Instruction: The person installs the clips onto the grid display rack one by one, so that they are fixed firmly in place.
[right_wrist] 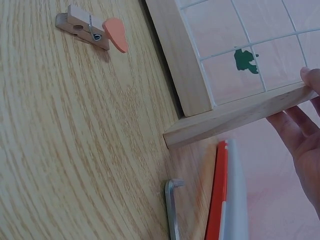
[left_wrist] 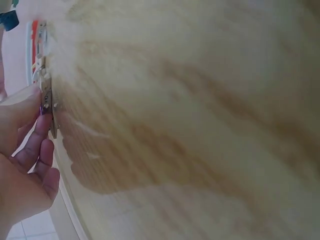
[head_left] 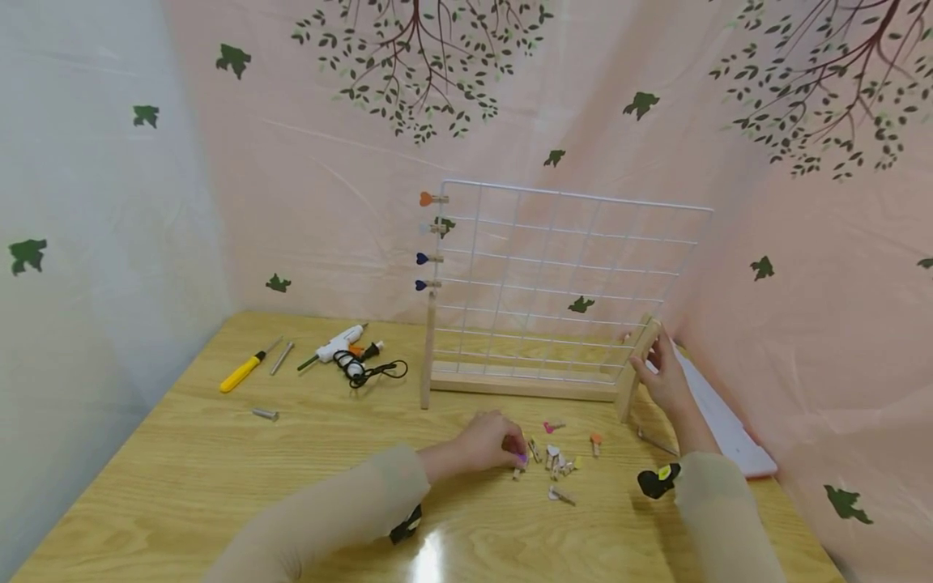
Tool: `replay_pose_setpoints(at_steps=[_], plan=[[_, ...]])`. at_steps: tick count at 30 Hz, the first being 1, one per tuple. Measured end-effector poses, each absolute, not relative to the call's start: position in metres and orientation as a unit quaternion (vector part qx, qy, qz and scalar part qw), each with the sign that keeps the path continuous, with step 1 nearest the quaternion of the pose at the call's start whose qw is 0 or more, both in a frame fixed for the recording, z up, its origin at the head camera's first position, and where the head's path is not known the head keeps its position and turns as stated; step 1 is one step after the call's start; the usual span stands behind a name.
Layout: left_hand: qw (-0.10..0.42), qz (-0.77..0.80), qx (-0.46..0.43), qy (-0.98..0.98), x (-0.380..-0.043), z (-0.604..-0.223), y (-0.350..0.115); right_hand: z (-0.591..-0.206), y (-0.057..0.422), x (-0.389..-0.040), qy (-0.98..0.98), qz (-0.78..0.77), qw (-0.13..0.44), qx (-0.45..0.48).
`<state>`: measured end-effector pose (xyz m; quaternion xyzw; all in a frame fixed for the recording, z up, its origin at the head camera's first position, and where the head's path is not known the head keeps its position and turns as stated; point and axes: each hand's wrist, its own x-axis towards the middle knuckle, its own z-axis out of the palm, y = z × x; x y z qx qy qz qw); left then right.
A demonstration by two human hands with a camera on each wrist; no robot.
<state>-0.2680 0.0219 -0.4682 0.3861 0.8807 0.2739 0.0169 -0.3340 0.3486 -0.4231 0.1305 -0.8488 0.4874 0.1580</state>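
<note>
My left hand (head_left: 484, 444) is low over the table, thumb and fingertips pinching a small wooden clothespin with a purple heart (head_left: 521, 459). In the left wrist view, that clothespin (left_wrist: 46, 95) sits between thumb and index finger, close to the tabletop. My right hand (head_left: 662, 374) grips the right wooden post (head_left: 632, 376) of a stand with a white wire grid (head_left: 561, 267). The right wrist view has the thumb on one side of this post and fingers on the other. Several heart clothespins, including an orange one (head_left: 425, 199), are clipped along the grid's left edge.
Loose clothespins (head_left: 557, 461) lie scattered beside my left hand. An orange-heart clothespin (head_left: 596, 442) lies nearer the stand. Left on the table are a yellow screwdriver (head_left: 240, 374), a glue gun (head_left: 338, 344) with a black cord and a bolt (head_left: 266, 414). A hex key (right_wrist: 171, 207) lies by the right post.
</note>
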Motion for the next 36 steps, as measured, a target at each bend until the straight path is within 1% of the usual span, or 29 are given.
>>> replay_pose_setpoints(at_steps=[5, 8, 10, 12, 17, 22, 25, 30, 36], plan=[[0.108, 0.395, 0.343, 0.846, -0.27, -0.469, 0.02, -0.417, 0.344, -0.329, -0.842, 0.498, 0.156, 0.136], [0.13, 0.432, 0.332, 0.829, -0.272, -0.464, 0.017, -0.411, 0.339, -0.323, -0.841, 0.499, 0.159, 0.137], [0.126, 0.429, 0.339, 0.828, -0.273, -0.456, 0.013, -0.407, 0.335, -0.319, -0.84, 0.499, 0.161, 0.136], [0.11, 0.416, 0.355, 0.83, -0.275, -0.446, 0.009, -0.404, 0.333, -0.316, -0.842, 0.497, 0.164, 0.135], [0.079, 0.374, 0.353, 0.854, -0.284, -0.409, -0.006, -0.402, 0.33, -0.314, -0.847, 0.485, 0.171, 0.135], [0.083, 0.393, 0.333, 0.853, -0.291, -0.366, -0.022, -0.402, 0.33, -0.313, -0.848, 0.482, 0.171, 0.138], [0.059, 0.402, 0.332, 0.851, -0.296, -0.333, -0.033, -0.402, 0.331, -0.313, -0.849, 0.482, 0.168, 0.138], [-0.005, 0.399, 0.294, 0.868, -0.309, -0.273, -0.053, -0.401, 0.331, -0.313, -0.847, 0.486, 0.163, 0.139], [-0.121, 0.441, 0.253, 0.853, -0.327, -0.207, -0.077, -0.402, 0.331, -0.314, -0.842, 0.493, 0.163, 0.145]])
